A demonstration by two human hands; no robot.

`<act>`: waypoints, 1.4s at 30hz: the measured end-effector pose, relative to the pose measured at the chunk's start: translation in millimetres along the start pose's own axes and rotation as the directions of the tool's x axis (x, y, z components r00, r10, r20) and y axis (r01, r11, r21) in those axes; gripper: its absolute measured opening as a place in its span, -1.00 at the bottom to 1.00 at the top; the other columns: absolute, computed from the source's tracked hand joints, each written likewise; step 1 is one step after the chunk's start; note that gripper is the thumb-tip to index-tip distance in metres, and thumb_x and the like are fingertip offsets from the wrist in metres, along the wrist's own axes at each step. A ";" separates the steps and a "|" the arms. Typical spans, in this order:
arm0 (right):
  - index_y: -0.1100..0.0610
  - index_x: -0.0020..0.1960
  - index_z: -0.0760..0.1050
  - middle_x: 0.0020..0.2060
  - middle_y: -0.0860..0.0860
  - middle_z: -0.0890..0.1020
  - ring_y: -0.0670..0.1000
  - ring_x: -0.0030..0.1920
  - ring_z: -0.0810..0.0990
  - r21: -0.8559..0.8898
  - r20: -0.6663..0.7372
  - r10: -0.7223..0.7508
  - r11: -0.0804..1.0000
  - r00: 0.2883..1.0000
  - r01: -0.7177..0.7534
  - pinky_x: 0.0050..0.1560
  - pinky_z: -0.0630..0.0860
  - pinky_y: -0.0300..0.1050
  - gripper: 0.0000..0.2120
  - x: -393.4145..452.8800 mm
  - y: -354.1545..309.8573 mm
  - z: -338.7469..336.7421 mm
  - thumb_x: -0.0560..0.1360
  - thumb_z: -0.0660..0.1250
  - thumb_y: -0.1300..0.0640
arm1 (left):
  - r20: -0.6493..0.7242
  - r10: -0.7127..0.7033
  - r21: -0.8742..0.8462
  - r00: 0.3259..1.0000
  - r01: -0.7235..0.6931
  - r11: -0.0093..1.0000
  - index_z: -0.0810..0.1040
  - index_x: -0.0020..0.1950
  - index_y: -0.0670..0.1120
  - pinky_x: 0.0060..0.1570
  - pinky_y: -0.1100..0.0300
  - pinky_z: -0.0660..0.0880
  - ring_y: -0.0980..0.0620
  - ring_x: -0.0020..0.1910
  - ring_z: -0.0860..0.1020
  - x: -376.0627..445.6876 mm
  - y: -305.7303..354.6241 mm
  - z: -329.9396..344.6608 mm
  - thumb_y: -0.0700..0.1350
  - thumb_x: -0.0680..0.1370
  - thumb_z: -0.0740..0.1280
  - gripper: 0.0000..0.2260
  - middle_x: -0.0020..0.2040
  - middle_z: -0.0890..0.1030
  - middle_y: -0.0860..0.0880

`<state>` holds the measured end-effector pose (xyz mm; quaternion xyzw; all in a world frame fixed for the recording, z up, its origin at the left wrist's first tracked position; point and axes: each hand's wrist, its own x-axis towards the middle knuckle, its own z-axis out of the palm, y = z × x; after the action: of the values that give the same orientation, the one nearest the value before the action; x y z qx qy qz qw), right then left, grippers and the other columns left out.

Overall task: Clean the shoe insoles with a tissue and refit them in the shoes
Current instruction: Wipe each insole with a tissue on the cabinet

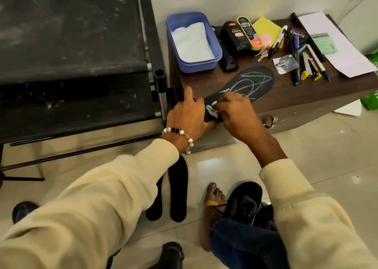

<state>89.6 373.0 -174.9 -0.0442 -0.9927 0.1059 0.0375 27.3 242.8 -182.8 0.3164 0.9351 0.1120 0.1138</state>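
Note:
A dark insole (248, 83) with a white stitched pattern lies on the brown cabinet top (286, 96), its heel end over the front edge. My left hand (189, 114) holds that heel end, the index finger pointing up. My right hand (238, 116) pinches a small crumpled white tissue (211, 108) against the insole's heel. Two more black insoles (178, 191) lie on the tiled floor below my left sleeve. A black shoe (244, 202) sits on the floor beside my foot.
A blue tub (216, 49) holding white tissue stands at the cabinet's back left. Shoe polish bottles (235, 36), a yellow cloth, keys, pens and papers crowd the back and right. A black fabric rack (71, 54) stands to the left.

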 end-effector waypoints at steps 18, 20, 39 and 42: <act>0.22 0.14 0.60 0.03 0.23 0.55 0.27 0.05 0.48 -0.051 -0.103 0.264 0.962 0.959 -0.270 -0.07 0.40 -0.01 -0.71 5.4 23.5 5.9 0.47 0.26 0.36 | 0.008 -0.007 -0.020 1.000 0.007 1.000 0.45 0.22 -0.11 -0.17 0.00 0.55 -0.17 -0.13 0.56 1.0 -3.1 1.5 0.28 0.39 0.40 -0.41 0.26 0.27 -0.11; 0.23 0.14 0.59 0.04 0.22 0.53 0.24 0.05 0.48 -0.088 -0.090 0.299 0.948 0.950 -0.307 -0.09 0.38 -0.05 -0.72 6.3 24.9 6.5 0.47 0.26 0.36 | 0.011 -0.004 -0.022 1.000 0.004 1.000 0.44 0.23 -0.10 -0.17 0.01 0.56 -0.16 -0.12 0.55 1.3 -3.3 1.1 0.29 0.39 0.40 -0.40 0.26 0.26 -0.11; 0.25 0.06 0.64 0.02 0.23 0.63 0.27 0.05 0.56 0.033 0.041 -0.048 0.998 0.998 0.047 0.07 0.44 0.03 -0.73 7.5 14.8 -5.8 0.42 0.29 0.40 | 0.009 -0.002 -0.029 1.000 0.002 1.000 0.43 0.23 -0.10 -0.20 0.05 0.51 -0.16 -0.11 0.56 1.2 -3.1 0.6 0.31 0.39 0.39 -0.39 0.27 0.27 -0.11; 0.26 0.07 0.63 0.03 0.24 0.61 0.30 0.05 0.54 0.008 -0.021 0.080 0.997 0.997 -0.080 0.04 0.45 0.05 -0.73 6.6 19.4 -1.0 0.43 0.26 0.34 | 0.005 -0.005 -0.034 1.000 0.005 0.999 0.44 0.23 -0.10 -0.14 0.00 0.56 -0.16 -0.12 0.56 1.0 -3.1 0.8 0.28 0.38 0.41 -0.40 0.26 0.27 -0.10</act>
<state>84.6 392.8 -177.6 -0.0849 -0.9893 0.1105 0.0439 25.0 241.1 -184.7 0.3124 0.9335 0.1267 0.1218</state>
